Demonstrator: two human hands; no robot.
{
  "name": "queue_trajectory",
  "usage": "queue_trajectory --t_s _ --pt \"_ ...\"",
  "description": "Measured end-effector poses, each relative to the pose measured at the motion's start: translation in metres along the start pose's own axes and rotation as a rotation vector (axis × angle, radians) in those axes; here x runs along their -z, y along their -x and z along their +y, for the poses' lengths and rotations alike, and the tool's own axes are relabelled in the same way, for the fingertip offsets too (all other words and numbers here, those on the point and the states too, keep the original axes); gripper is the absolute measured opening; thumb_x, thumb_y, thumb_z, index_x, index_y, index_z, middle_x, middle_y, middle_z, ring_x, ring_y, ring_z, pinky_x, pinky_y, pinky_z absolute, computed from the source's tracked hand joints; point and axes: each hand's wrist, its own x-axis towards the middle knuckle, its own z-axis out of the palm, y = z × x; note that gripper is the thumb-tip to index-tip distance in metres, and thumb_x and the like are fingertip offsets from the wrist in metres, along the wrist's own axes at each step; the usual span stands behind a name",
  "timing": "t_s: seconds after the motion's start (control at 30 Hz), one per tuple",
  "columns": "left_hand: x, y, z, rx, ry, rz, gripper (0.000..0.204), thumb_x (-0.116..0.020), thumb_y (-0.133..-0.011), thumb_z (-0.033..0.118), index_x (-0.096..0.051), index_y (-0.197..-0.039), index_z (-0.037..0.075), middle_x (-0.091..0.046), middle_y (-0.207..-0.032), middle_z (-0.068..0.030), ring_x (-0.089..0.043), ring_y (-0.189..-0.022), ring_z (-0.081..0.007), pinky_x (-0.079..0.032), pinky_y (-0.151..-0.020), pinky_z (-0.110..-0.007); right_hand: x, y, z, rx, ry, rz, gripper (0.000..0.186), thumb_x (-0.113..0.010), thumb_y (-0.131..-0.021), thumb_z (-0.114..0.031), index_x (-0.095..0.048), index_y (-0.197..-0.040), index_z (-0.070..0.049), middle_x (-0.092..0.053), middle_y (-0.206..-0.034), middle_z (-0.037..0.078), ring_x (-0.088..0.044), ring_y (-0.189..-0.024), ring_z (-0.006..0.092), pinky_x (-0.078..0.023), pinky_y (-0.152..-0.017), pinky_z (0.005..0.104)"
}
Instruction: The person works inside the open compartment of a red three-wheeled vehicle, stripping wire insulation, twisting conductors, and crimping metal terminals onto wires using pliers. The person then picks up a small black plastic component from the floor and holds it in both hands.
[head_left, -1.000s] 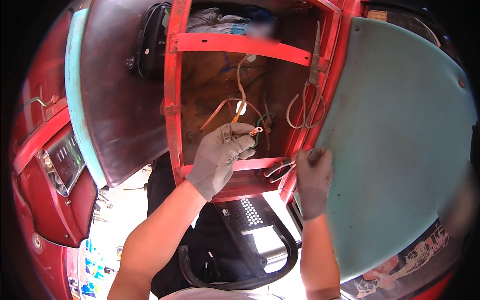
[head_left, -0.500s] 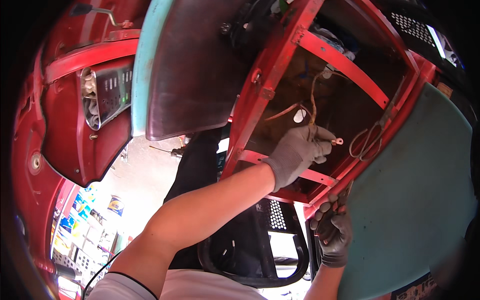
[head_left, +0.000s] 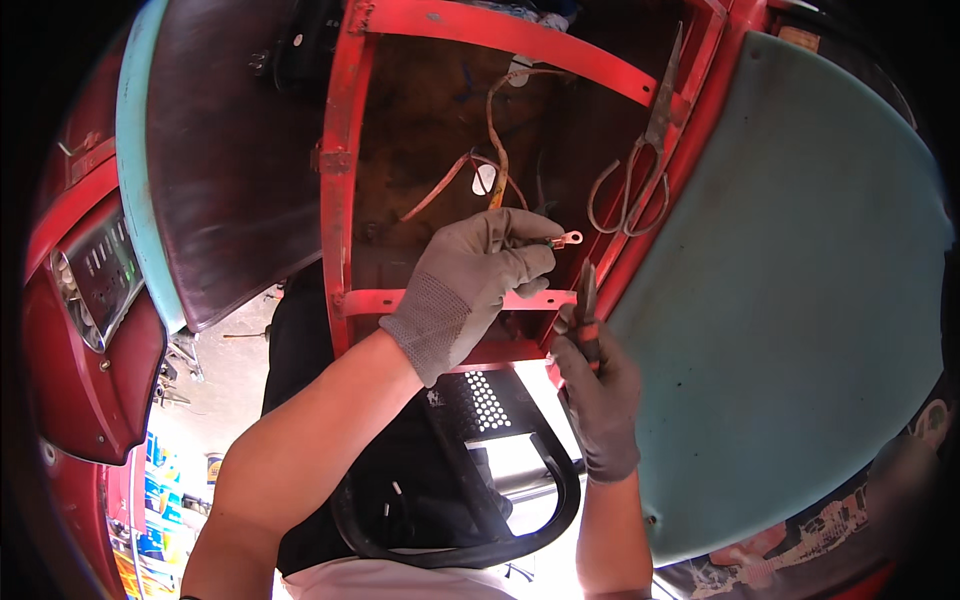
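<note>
My left hand (head_left: 490,270), in a grey glove, pinches a cable end with a copper ring terminal (head_left: 570,239) that sticks out past the fingertips to the right. From that hand a yellowish taped cable (head_left: 497,150) runs up into the open red frame. Just to the right and below, my gloved right hand (head_left: 602,385) is closed round the red handles of a pair of pliers (head_left: 588,305), jaws pointing up. The jaws are close to the terminal but apart from it. Loose reddish wires (head_left: 437,190) lie behind my left hand.
Scissors (head_left: 645,150) rest along the right rail of the red frame (head_left: 342,200). A teal seat panel (head_left: 780,300) fills the right side. On the left stands a dark panel with a teal edge (head_left: 145,180). A black tubular bar (head_left: 560,480) curves below.
The view has swung, shifting the frame left and up. My right hand has risen beside my left, and the pliers now point up near the terminal. The left hand keeps its hold.
</note>
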Motion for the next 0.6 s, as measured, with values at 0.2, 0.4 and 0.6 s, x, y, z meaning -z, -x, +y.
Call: queue_trajectory --t_s 0.2,0.4,0.6 --pt "-0.004 0.002 -0.003 -0.092 -0.183 0.011 0.023 -0.064 -0.098 -0.002 -0.068 -0.121 -0.005 -0.069 -0.097 -0.0056 -0.06 -0.082 -0.0094 -0.048 -0.074 -0.024 0.01 0.003 -0.006 0.086 0.166 -0.067 0.036 -0.065 -0.095 -0.009 -0.068 -0.129 0.002 -0.07 -0.096 0.005 -0.064 -0.082 0.0093 -0.052 -0.077 0.0256" --pt "-0.008 0.006 -0.017 -0.21 -0.279 -0.011 0.024 -0.066 -0.099 0.002 -0.07 -0.123 -0.002 -0.07 -0.104 -0.0024 -0.057 -0.086 -0.0056 -0.048 -0.076 -0.023 0.014 0.025 -0.025 -0.051 0.137 -0.055 0.037 -0.061 -0.093 -0.008 -0.066 -0.127 0.006 -0.073 -0.1 0.012 -0.067 -0.077 0.013 -0.057 -0.074 0.0306" --pt "-0.011 0.007 -0.02 -0.25 -0.342 -0.012 0.024 -0.065 -0.1 0.002 -0.07 -0.123 -0.003 -0.07 -0.105 -0.0015 -0.058 -0.087 -0.0047 -0.049 -0.075 -0.022 0.018 0.029 -0.033 -0.034 0.257 -0.031 0.031 -0.062 -0.091 -0.008 -0.068 -0.118 0.006 -0.071 -0.089 0.011 -0.063 -0.069 0.0127 -0.054 -0.069 0.0307"
